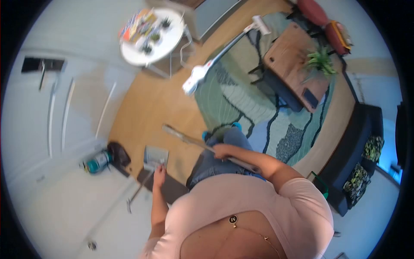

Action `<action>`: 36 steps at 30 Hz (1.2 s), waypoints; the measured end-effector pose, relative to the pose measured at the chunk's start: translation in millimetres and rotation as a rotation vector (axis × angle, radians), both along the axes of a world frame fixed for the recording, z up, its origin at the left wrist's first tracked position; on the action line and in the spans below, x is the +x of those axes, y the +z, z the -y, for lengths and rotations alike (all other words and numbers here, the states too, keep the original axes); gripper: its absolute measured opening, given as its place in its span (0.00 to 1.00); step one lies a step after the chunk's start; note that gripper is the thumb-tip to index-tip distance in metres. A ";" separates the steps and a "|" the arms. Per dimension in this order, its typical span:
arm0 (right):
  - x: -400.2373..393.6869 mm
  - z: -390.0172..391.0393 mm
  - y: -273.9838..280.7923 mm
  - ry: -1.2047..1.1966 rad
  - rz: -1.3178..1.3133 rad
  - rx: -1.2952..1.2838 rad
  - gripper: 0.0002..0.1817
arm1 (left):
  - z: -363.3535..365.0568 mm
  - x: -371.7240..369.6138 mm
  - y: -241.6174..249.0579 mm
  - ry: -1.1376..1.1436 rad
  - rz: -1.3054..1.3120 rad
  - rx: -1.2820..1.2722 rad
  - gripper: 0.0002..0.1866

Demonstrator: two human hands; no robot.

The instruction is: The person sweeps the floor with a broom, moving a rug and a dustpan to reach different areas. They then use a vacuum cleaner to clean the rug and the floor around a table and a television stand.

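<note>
My right hand (222,151) is wrapped round a long pale handle (243,164) that runs across my thighs. The handle's far end reaches out to the left over the wooden floor. At the lower left, my left hand (159,172) is closed on a thin stick (142,185). Just beyond that hand a grey dustpan (156,155) is over the floor; how it joins the stick is too small to tell. A white stick vacuum (220,54) lies farther ahead, partly on the green patterned rug (224,95).
A round white table (166,45) with small plants stands at the upper left. A brown table (280,56) with a plant and a phone is at the right. Dark sofa (358,146), far right. A teal cylinder (98,162) and dark bag (119,154) are by the left wall.
</note>
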State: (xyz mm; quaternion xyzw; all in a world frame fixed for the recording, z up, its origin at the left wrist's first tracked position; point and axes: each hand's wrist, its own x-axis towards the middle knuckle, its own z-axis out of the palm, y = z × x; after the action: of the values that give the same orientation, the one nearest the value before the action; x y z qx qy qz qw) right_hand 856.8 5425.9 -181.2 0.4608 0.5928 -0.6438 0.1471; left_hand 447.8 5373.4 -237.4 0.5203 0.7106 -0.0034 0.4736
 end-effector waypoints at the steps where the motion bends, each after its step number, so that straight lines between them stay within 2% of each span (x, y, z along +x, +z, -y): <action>1: 23.2 3.0 0.3 0.025 0.004 0.058 0.14 | -22.6 14.1 14.8 0.002 0.020 -0.160 0.20; 2: 51.1 0.3 -2.5 0.050 0.009 0.112 0.14 | -18.3 -9.0 -33.0 -0.046 -0.018 -0.012 0.21; 3: 80.1 -9.5 2.8 0.036 0.082 -0.039 0.14 | -35.4 1.4 -28.5 0.116 0.107 -0.159 0.22; 4: 107.4 -18.0 10.5 0.021 0.143 -0.195 0.14 | -57.2 24.6 -4.7 0.197 0.106 -0.266 0.22; 6: 167.9 -39.2 57.6 -0.392 0.156 -0.333 0.12 | -97.2 47.8 -5.3 0.270 0.097 -0.210 0.21; 9: 241.4 -67.7 60.2 -0.853 0.077 -0.397 0.09 | -148.1 102.2 8.6 0.356 0.124 -0.168 0.22; 11: 283.7 -79.8 53.3 -1.002 0.022 -0.361 0.09 | -176.3 139.8 17.2 0.376 0.173 -0.143 0.22; 12: 302.5 -85.7 49.4 -1.076 -0.003 -0.344 0.09 | -189.6 159.0 21.1 0.305 0.171 -0.149 0.23; 15: 351.6 -117.0 40.9 -1.044 -0.066 -0.154 0.10 | -235.6 212.1 19.4 0.124 0.171 -0.126 0.23; 19: 386.7 -191.1 35.4 -1.269 -0.243 -0.053 0.11 | -289.8 271.7 59.9 0.025 0.137 -0.118 0.23; 20: 391.9 -214.2 44.3 -1.412 -0.343 -0.192 0.12 | -306.7 284.9 60.6 0.024 0.138 -0.127 0.22; 23: 417.9 -273.5 19.3 -1.563 -0.377 -0.220 0.16 | -360.8 299.9 43.1 -0.263 0.012 -0.073 0.21; 24: 436.1 -287.5 7.2 -1.485 -0.480 -0.262 0.18 | -380.9 310.9 41.7 -0.374 0.001 0.010 0.20; 26: 454.5 -300.8 19.8 -1.422 -0.338 -0.144 0.19 | -424.5 357.8 71.2 -0.393 0.032 0.102 0.19; 28: 465.3 -326.7 80.6 -1.348 -0.145 0.096 0.23 | -488.0 413.7 84.4 -0.473 0.039 0.194 0.18; 31: 488.8 -353.1 96.2 -1.314 0.033 0.091 0.17 | -582.2 485.0 86.7 -0.688 0.115 0.399 0.16; 32: 495.6 -359.2 97.7 -1.420 -0.016 0.098 0.15 | -607.4 513.0 95.8 -0.706 0.183 0.450 0.16; 33: 500.2 -367.4 107.7 -1.418 0.025 0.144 0.15 | -632.2 543.7 109.6 -0.722 0.252 0.507 0.16; 35: 509.7 -383.2 137.9 -1.403 0.106 0.246 0.14 | -675.7 596.4 140.6 -0.739 0.273 0.419 0.16; 36: 518.1 -390.9 143.8 -1.369 0.173 0.357 0.12 | -698.3 616.3 137.3 -0.729 0.283 0.445 0.17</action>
State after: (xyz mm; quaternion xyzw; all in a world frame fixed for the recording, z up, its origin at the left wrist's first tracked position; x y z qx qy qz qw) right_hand 1374.9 5816.8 -37.4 0.7962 0.2528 -0.4459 -0.3214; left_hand 1064.1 6071.7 -100.1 0.8213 0.3924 0.0543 0.4105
